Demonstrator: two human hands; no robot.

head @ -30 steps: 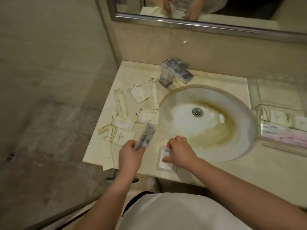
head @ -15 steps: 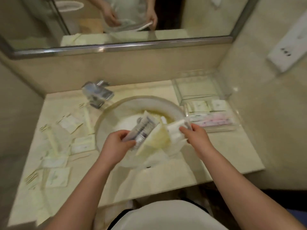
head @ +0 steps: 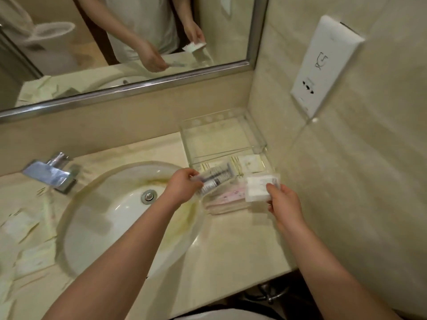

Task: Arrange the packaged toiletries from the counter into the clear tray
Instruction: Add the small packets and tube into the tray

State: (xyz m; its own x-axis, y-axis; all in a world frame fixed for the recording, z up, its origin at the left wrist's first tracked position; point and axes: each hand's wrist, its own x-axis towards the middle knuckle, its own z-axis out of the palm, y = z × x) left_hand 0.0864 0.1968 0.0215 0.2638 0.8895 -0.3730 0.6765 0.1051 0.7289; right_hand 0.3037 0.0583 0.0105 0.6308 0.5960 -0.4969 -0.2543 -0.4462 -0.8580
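My left hand (head: 182,185) grips a clear packet with black print (head: 216,179), held over the near left part of the clear tray (head: 258,139). My right hand (head: 283,204) pinches a flat white square packet (head: 258,188) just above the tray's near right corner. The tray stands on the counter to the right of the sink, against the back corner. Cream packets (head: 250,163) and a pink packet (head: 231,197) lie in its near half; the far half looks bare. Several cream packets (head: 20,227) lie blurred on the counter at far left.
An oval sink (head: 120,218) with a yellow stain fills the middle of the counter, with a chrome tap (head: 53,173) behind it at left. A mirror (head: 115,42) runs along the back wall. A white wall panel (head: 323,65) hangs above the tray on the right.
My view swung right from the packets left of the sink to the tray. Both hands carried their packets across the sink and now hold them over the tray.
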